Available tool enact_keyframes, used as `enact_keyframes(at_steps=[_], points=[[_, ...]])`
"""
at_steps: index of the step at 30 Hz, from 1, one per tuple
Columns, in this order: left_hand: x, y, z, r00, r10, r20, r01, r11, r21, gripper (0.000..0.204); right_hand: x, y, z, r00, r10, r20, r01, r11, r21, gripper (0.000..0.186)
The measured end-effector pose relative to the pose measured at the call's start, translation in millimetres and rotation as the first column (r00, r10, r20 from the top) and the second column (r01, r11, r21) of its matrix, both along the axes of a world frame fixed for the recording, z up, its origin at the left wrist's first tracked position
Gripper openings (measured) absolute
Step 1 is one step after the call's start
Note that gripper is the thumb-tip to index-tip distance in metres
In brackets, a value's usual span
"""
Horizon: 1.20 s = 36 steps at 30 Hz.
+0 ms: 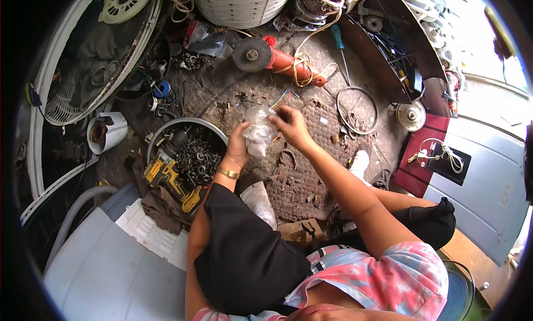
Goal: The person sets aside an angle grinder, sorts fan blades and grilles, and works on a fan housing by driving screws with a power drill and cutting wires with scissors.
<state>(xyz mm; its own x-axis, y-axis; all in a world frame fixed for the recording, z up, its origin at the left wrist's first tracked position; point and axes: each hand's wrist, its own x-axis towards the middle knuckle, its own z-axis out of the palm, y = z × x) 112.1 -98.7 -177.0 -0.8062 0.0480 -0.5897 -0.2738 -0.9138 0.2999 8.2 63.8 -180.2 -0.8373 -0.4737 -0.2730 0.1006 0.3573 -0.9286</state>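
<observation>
Grips a crumpled clear plastic bag (259, 136) in the left hand (237, 147) — pinches its upper side with the right hand (291, 125).

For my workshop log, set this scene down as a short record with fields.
Left hand: the person's left hand holds a crumpled clear plastic bag
Right hand: the right hand has its fingers at the bag's upper right side
Beyond hands: red angle grinder with a dark round disc, pale cord looped around its body
Left of hands: round grey basin of small metal hardware; yellow-and-black cordless drill overlapping it in view
Bag contents: cannot tell
</observation>
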Motion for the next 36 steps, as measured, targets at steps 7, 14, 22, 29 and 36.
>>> enact_keyframes(at_steps=[7, 14, 22, 29, 36], points=[[19.1, -12.8, -4.5, 0.976, -0.178, 0.121, 0.215, 0.845, -0.489, 0.029, -15.3, -18.3, 17.1, 0.492, -0.036, 0.870, 0.593, 0.745, -0.304, 0.017], [10.7, -23.1, 15.2, 1.000, 0.014, -0.009, -0.015, 0.980, -0.198, 0.039, -17.8, -8.0, 23.0, 0.919, 0.233, 0.317, -0.184, 0.967, -0.178, 0.036], [14.2, -33.2, -3.6, 0.981, 0.183, 0.066, -0.074, 0.667, -0.742, 0.026, 38.0, -44.4, 52.9, 0.952, 0.235, 0.197, -0.178, 0.947, -0.268, 0.026], [29.9, -58.8, 33.9, 0.994, -0.105, 0.021, 0.014, -0.065, -0.998, 0.050, 22.1, -47.9, 37.9, 0.893, 0.072, 0.445, 0.068, 0.954, -0.291, 0.027], [92.2, -186.7, 80.1, 0.796, 0.592, -0.124, -0.373, 0.319, -0.871, 0.033, 76.5, -137.1, 49.7, 0.335, 0.771, -0.542, -0.605, 0.617, 0.503, 0.027]])
